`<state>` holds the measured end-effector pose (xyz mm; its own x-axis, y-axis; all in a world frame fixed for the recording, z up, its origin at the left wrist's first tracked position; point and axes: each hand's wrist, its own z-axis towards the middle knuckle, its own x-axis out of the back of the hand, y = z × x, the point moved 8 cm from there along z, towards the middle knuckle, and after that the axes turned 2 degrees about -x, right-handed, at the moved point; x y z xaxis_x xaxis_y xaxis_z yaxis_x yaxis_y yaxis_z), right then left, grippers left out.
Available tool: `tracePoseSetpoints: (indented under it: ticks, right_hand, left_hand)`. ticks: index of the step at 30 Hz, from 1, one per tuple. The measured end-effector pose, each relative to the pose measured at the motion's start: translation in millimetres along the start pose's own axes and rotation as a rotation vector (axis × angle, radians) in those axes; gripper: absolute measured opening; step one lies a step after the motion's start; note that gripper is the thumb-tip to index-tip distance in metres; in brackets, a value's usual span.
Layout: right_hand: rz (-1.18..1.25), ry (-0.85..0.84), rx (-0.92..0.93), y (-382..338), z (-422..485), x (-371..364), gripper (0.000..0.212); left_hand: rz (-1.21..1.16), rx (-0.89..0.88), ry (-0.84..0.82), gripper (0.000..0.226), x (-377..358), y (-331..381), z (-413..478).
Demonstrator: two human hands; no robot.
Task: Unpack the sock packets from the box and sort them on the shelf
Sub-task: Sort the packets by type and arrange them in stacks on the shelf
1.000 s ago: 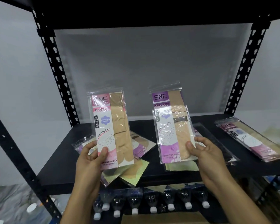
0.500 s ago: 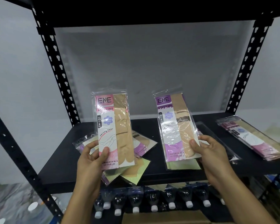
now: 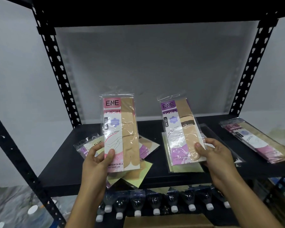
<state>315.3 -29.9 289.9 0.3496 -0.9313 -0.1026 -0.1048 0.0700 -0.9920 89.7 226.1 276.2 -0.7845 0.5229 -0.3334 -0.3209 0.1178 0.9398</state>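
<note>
Mid-sort, pinching a pink-label stocking packet [image 3: 120, 129] upright in the left hand [image 3: 97, 160], gripping a purple-label stocking packet [image 3: 179, 129] in the right hand [image 3: 215, 155], both above loose packets [image 3: 145, 149] just beyond the fingers on the black shelf [image 3: 61, 163]; next, likely laying each flat with its colour.

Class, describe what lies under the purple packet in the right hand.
A pale green packet on the shelf shows past its left and bottom edges; the rest is covered.

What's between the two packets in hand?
In the head view, only bare shelf and a corner of the left pile.
</note>
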Motion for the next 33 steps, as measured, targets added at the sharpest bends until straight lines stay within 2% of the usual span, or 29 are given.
tracePoseSetpoints:
  ticks: [22,33]
  right_hand:
    - [-0.020,-0.028,-0.009,10,0,-8,0.021]
    - [-0.174,0.022,-0.032,31,10,-3,0.025]
  left_hand:
    - [-0.010,0.028,0.010,0.036,-3,-4,0]
    - [-0.029,0.037,0.016,0.037,4,-3,0]
